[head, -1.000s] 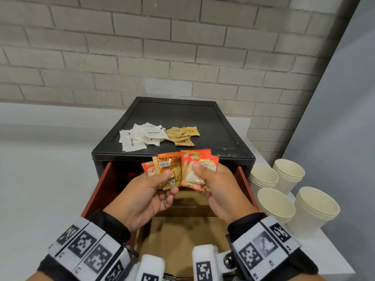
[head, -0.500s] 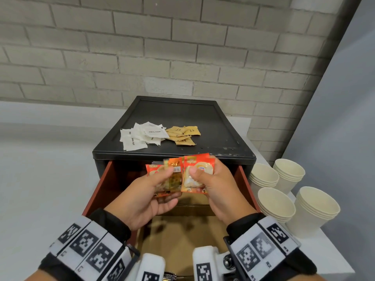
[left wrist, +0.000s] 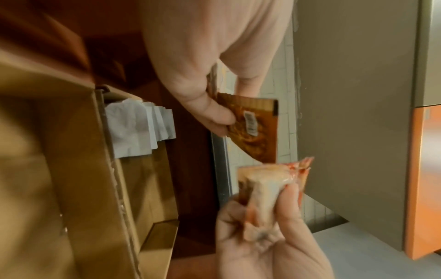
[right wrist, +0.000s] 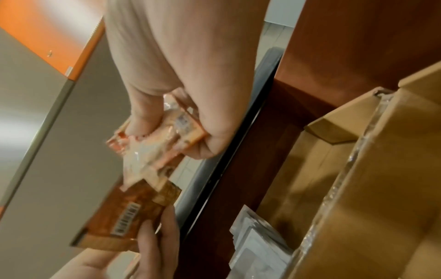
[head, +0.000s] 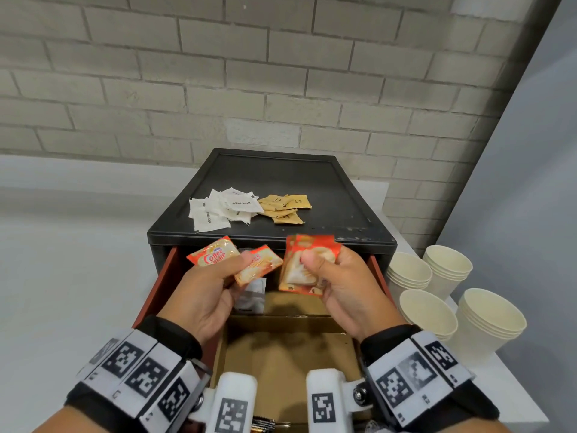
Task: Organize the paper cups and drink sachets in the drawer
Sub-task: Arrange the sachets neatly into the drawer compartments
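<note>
Over the open red-brown drawer (head: 162,285) my two hands split a bunch of orange creamer sachets. My left hand (head: 232,271) pinches two sachets (head: 215,254) fanned out; the left wrist view shows them crumpled (left wrist: 262,188) between thumb and fingers. My right hand (head: 317,265) pinches the other orange sachets (head: 307,270), whose brown barcode back (right wrist: 126,222) shows in the right wrist view. Below the hands, white sachets (head: 253,295) stand in a back compartment of the cardboard insert (head: 281,357). Stacks of paper cups (head: 427,314) stand to the right of the cabinet.
On the black cabinet top (head: 327,198) lie a heap of white sugar sachets (head: 224,207) and a smaller heap of brown ones (head: 285,206). A grey brick wall rises behind, a grey partition (head: 530,182) on the right. The cups stand on a white counter (head: 505,385).
The hands held the orange sachets together as one bunch; now they have drawn apart, each keeping part of it.
</note>
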{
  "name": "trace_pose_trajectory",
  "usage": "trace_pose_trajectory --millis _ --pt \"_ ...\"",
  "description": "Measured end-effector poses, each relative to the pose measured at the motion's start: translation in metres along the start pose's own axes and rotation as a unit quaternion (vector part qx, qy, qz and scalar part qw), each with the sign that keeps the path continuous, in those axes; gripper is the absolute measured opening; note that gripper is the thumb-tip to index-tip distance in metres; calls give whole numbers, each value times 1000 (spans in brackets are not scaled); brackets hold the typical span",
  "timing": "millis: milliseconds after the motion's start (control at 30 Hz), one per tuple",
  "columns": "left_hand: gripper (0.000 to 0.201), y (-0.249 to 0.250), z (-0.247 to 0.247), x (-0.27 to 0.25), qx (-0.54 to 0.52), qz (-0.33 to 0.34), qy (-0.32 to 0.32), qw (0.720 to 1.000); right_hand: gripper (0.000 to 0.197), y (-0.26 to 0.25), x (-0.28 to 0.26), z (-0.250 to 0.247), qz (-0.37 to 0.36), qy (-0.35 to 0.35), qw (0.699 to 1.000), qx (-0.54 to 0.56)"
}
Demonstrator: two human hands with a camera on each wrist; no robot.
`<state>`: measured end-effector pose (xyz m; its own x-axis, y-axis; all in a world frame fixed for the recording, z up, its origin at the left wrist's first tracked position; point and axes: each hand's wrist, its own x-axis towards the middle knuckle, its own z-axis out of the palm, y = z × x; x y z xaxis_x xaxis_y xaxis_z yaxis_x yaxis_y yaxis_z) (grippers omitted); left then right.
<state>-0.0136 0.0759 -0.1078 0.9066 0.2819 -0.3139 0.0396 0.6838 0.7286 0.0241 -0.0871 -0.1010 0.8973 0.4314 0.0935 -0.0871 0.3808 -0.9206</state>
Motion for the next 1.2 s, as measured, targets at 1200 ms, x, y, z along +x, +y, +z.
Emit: trace_pose_trajectory --millis 1200 --pt "17 -25 12 -14 200 -44 -78 976 28 20 -2 23 68 25 938 -339"
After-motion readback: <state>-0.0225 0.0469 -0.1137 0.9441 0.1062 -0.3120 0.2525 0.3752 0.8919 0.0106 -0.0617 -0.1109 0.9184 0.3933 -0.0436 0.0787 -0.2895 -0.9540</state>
